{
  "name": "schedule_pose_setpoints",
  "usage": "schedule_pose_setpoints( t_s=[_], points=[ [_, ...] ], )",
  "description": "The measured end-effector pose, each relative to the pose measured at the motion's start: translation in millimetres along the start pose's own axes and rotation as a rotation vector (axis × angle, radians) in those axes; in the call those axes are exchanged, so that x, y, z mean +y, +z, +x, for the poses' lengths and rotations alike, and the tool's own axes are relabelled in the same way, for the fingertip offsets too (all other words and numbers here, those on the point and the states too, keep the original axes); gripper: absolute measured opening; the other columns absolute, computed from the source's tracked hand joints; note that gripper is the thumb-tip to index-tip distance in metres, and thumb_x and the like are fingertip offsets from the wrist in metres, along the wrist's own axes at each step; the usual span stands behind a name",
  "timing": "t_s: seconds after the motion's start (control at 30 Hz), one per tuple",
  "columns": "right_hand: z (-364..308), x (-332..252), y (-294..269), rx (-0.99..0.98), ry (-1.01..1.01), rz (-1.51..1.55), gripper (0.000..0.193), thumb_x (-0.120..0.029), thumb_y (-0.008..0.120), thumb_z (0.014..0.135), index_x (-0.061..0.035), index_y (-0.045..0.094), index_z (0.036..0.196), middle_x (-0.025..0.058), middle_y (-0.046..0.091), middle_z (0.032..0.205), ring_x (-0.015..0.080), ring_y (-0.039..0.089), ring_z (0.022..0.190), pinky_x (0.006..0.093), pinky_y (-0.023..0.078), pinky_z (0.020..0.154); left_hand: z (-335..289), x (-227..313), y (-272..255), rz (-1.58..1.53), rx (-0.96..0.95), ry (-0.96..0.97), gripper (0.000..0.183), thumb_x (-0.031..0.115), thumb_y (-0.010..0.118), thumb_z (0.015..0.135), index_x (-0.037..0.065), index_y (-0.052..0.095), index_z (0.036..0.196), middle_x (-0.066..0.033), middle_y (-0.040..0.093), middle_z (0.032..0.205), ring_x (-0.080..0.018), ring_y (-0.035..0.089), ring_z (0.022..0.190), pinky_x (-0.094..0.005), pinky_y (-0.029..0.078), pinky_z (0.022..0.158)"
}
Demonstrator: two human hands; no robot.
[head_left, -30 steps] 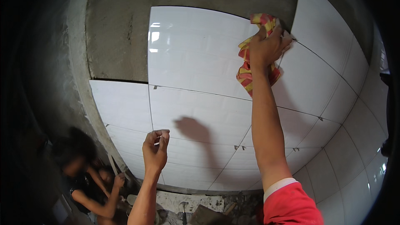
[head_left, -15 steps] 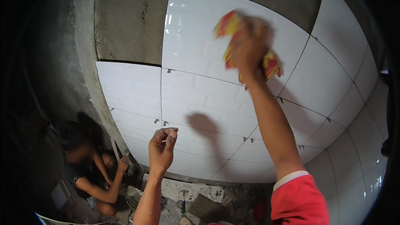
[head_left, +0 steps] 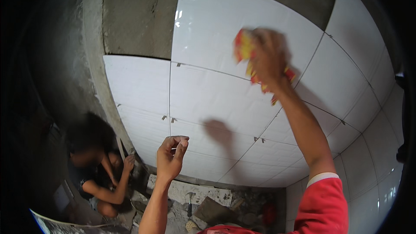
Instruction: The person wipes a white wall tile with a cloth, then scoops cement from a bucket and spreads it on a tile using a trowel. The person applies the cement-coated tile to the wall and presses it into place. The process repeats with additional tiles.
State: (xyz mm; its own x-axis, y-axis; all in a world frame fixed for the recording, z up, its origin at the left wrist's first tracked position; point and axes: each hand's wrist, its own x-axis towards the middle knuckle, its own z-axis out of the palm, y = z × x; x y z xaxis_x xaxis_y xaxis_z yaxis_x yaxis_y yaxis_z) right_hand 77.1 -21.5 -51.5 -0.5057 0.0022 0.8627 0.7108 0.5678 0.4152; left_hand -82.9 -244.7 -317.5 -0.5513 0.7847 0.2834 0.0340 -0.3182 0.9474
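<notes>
Crouched low at the far left, against the rough grey wall (head_left: 78,60): another person (head_left: 93,164), one hand (head_left: 128,163) up by the bottom edge of the tiling. Nearby on the rubble-strewn floor (head_left: 173,216), a pale broken slab (head_left: 190,193) and a small hammer (head_left: 190,203) lying beside it.

Raised in the lower middle, the left hand (head_left: 171,158): fingers curled loosely inward, thumb and fingertips close together, nothing visibly held, hovering just in front of the white wall tiles (head_left: 203,95) without clear contact. Cast on the tiles just right of it, a dark shadow (head_left: 221,132).

Higher and further right, the right hand (head_left: 268,54), blurred, closed around a red and yellow cloth (head_left: 247,52) and pressed against the big upper tile. Bunched under the palm, the cloth showed at the left of the fingers and below the wrist. Below, a bare forearm running down to a red sleeve (head_left: 323,208) with a white cuff.

Bare grey plaster (head_left: 138,17) above the tiled rows at upper left.
</notes>
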Motion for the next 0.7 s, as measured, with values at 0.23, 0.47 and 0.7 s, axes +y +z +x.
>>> schedule_pose_setpoints(
  t_s=[0.23, 0.47, 0.7],
  points=[
    [-71, -54, 78, 0.089, -0.066, -0.186, 0.052, -0.019, 0.06, 0.088, -0.0203, 0.054, 0.14, 0.0182, 0.055, 0.121, 0.0361, 0.052, 0.112, 0.0474, 0.047, 0.089, -25, -19, 31, -0.037, -0.081, -0.14, 0.018, 0.015, 0.067, 0.1, -0.002, 0.069, 0.105, -0.0056, 0.07, 0.101, -0.0121, 0.062, 0.092, -0.0278, 0.049, 0.085],
    [-213, -84, 121, -0.311, -0.415, 0.421, 0.037, -0.018, 0.061, 0.089, -0.0138, 0.065, 0.126, 0.006, 0.062, 0.117, 0.0252, 0.06, 0.103, 0.0454, 0.051, 0.078, -86, -51, 7, 0.17, -0.214, -0.391, 0.027, 0.024, 0.066, 0.101, -0.002, 0.071, 0.106, -0.0065, 0.069, 0.102, -0.0135, 0.063, 0.094, -0.0294, 0.051, 0.085],
    [-119, -109, 81, -0.363, -0.262, -0.088, 0.041, -0.016, 0.062, 0.086, -0.016, 0.062, 0.128, 0.0073, 0.06, 0.12, 0.0306, 0.054, 0.099, 0.0444, 0.047, 0.077, -98, -56, 23, 0.206, -0.242, -0.329, 0.033, 0.028, 0.066, 0.101, -0.003, 0.07, 0.11, -0.0075, 0.07, 0.098, -0.0133, 0.063, 0.091, -0.0303, 0.051, 0.082]
  ],
)
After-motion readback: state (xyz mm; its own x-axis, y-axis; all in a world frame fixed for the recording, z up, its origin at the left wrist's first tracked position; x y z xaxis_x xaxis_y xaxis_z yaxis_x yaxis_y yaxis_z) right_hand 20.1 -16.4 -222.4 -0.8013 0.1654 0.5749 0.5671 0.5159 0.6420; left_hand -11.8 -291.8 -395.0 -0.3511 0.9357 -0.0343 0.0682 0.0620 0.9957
